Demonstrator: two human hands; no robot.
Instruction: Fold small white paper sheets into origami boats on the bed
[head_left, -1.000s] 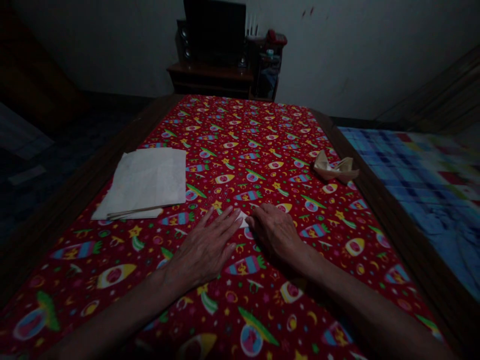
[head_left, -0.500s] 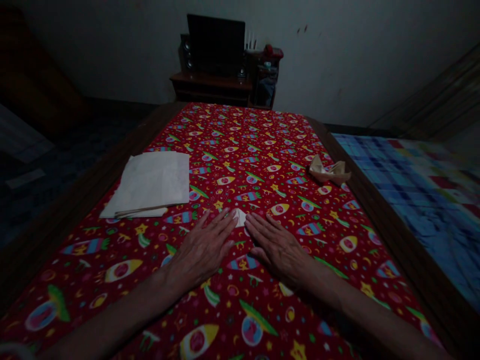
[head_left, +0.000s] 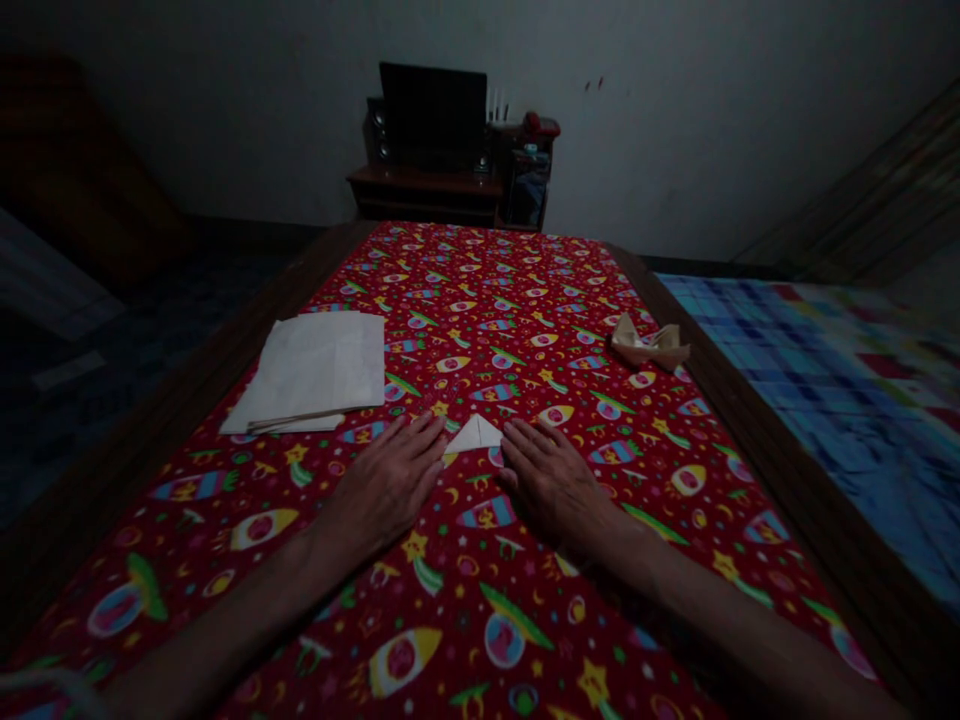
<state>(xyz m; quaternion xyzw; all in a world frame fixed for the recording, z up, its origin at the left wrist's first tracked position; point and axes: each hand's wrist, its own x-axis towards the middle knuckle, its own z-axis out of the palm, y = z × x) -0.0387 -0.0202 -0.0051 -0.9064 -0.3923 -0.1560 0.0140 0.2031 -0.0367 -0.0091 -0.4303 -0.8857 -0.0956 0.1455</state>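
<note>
A small white folded paper triangle [head_left: 474, 434] lies flat on the red patterned cloth [head_left: 480, 580], its point facing away from me and a crease line down its middle. My left hand [head_left: 390, 475] rests palm down at the paper's left corner, fingers stretched out. At the right corner, my right hand [head_left: 551, 480] lies palm down too, fingers extended and close together. The fingertips of both hands touch or cover the paper's ends, so its outer corners are partly hidden.
A stack of pale paper sheets [head_left: 322, 365] sits to the left. On the right stands a folded tan paper shape [head_left: 649, 345]. Dark wooden borders [head_left: 739, 440] flank the cloth. A dark screen [head_left: 433, 120] on a desk is by the far wall.
My right hand has gone from curled fingers to lying flat. My left hand has slid left, so more of the paper triangle shows between the hands. The camera view has tilted up slightly.
</note>
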